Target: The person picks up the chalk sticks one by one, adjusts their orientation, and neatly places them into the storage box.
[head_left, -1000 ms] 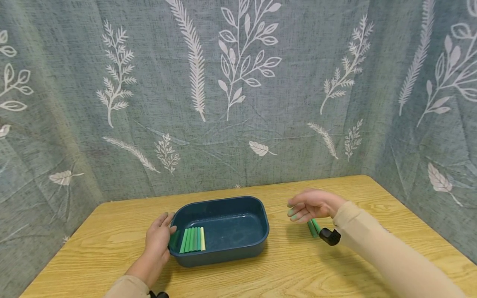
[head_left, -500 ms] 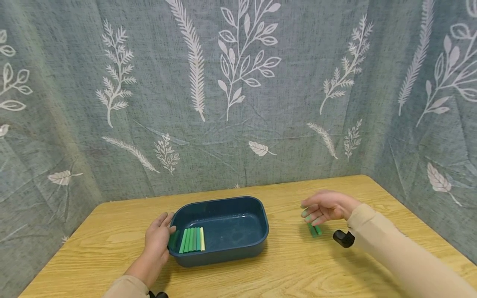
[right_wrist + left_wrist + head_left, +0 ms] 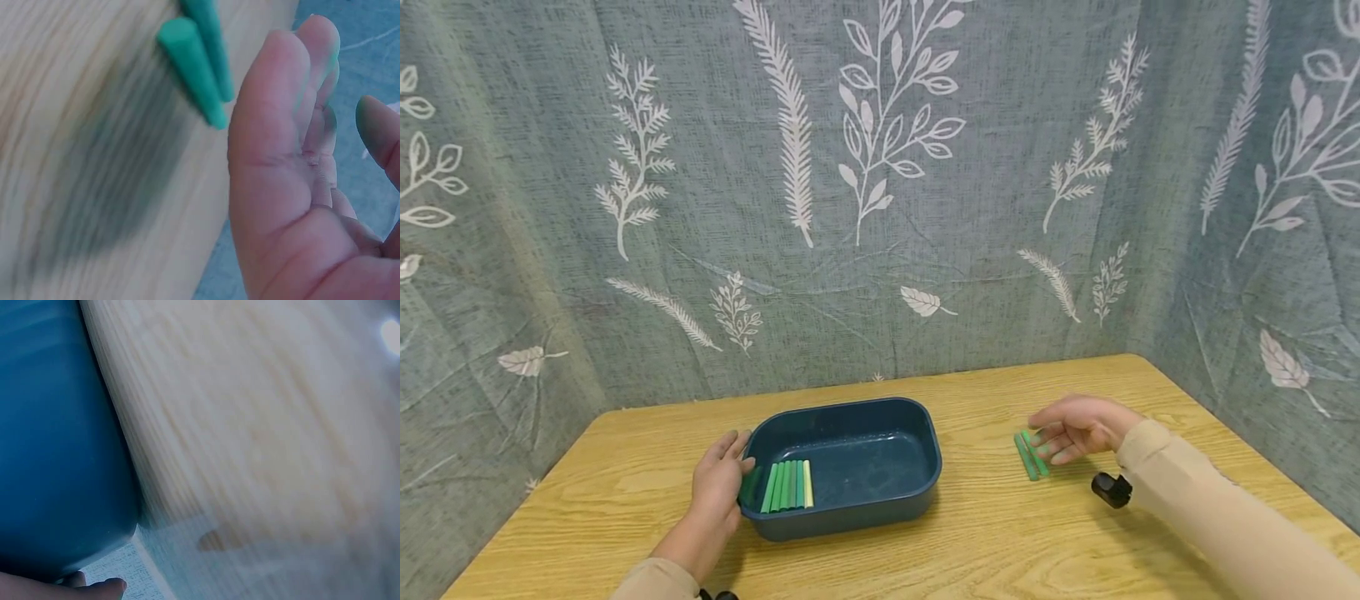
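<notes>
In the head view my left hand point(image 3: 717, 477) rests against the left end of a dark blue tub point(image 3: 850, 521), its thumb at the rim. Inside the tub, several green chalk sticks point(image 3: 784, 485) and a pale yellow chalk stick point(image 3: 808, 483) lie side by side at the left. Two more green sticks lie on the table, one darker chalk stick point(image 3: 1026, 456) beside a brighter chalk stick point(image 3: 1035, 452). My right hand point(image 3: 1084, 429) hovers just right of this pair, fingers loosely bent and holding nothing. Green dust marks its fingertips point(image 3: 322, 47) in the right wrist view.
The wooden table point(image 3: 970, 550) carries the tub left of its middle. A grey-green curtain point(image 3: 880, 325) with white leaf prints hangs behind and along both sides. A black wrist camera point(image 3: 1111, 490) sits under the right sleeve.
My right hand has moved right and slightly nearer the person, uncovering the two chalk sticks that it partly hid. The left hand and the tub have stayed put.
</notes>
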`<state>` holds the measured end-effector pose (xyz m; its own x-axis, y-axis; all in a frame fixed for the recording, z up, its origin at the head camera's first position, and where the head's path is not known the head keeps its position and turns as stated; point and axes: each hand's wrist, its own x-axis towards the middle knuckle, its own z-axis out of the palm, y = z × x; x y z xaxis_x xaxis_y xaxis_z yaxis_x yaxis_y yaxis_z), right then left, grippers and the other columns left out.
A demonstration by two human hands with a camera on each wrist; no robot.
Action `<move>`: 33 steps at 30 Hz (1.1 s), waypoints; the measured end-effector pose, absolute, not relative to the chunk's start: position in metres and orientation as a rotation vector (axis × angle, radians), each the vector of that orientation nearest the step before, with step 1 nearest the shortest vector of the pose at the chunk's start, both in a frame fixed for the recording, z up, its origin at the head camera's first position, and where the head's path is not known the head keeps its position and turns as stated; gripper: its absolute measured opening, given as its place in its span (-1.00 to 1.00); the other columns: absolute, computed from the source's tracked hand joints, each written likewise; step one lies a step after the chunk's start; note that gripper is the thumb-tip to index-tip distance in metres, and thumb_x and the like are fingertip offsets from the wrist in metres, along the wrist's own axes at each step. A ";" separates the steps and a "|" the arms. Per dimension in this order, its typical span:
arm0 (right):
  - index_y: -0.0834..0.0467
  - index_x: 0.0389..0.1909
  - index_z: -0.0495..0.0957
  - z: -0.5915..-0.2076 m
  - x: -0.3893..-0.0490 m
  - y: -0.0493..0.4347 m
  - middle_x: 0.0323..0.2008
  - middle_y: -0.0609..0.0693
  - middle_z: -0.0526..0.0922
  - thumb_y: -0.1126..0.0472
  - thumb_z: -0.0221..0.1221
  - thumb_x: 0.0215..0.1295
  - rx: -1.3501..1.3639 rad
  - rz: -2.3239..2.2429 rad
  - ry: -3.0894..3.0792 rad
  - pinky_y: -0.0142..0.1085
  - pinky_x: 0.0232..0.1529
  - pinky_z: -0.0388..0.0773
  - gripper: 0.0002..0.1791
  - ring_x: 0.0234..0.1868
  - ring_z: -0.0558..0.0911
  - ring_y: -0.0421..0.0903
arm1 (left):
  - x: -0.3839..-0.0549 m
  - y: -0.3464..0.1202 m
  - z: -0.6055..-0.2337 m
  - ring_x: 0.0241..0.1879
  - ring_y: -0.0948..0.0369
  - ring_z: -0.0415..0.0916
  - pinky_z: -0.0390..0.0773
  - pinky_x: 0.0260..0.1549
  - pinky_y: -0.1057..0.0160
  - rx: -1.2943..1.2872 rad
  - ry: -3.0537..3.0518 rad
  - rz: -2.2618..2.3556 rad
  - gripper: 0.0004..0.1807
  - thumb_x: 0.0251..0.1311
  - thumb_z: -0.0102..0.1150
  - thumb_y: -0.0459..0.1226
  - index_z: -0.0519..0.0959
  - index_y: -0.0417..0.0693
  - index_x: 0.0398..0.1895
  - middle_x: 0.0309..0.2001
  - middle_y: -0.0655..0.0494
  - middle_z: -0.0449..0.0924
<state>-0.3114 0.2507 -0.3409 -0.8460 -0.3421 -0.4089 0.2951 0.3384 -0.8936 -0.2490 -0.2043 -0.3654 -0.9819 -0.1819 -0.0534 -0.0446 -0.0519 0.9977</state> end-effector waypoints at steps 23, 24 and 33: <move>0.25 -0.32 0.55 -0.362 -0.331 0.257 -0.51 0.02 0.54 0.21 0.09 0.42 0.174 -1.379 2.178 -0.30 -0.34 0.62 -0.81 -0.52 0.57 -0.17 | -0.251 -0.203 -0.364 0.48 -0.14 -0.39 -0.17 0.41 -0.06 0.274 -2.121 -2.196 -0.28 0.38 -0.37 -0.58 -0.38 -0.30 0.51 0.51 -0.25 -0.25; 0.23 -0.35 0.55 -0.362 -0.331 0.256 -0.52 0.01 0.54 0.21 0.09 0.42 0.171 -1.372 2.179 -0.32 -0.37 0.61 -0.81 -0.53 0.56 -0.18 | -0.251 -0.203 -0.363 0.48 -0.13 -0.39 -0.17 0.41 -0.06 0.274 -2.122 -2.197 -0.28 0.38 -0.37 -0.58 -0.38 -0.30 0.51 0.51 -0.24 -0.26; 0.16 -0.53 0.54 -0.362 -0.333 0.250 -0.60 -0.03 0.47 0.18 0.16 0.38 0.127 -1.246 2.273 -0.38 -0.46 0.55 -0.74 -0.60 0.46 -0.21 | -0.253 -0.203 -0.364 0.48 -0.14 -0.46 -0.17 0.41 -0.08 0.293 -2.120 -2.219 -0.27 0.41 -0.37 -0.57 -0.42 -0.27 0.51 0.52 -0.22 -0.31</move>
<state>-0.3334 0.2504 -0.3615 -0.8499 -0.1699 -0.4988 0.3289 0.5684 -0.7541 -0.2528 -0.2031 -0.3637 -0.9802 -0.1729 -0.0967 -0.0887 -0.0536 0.9946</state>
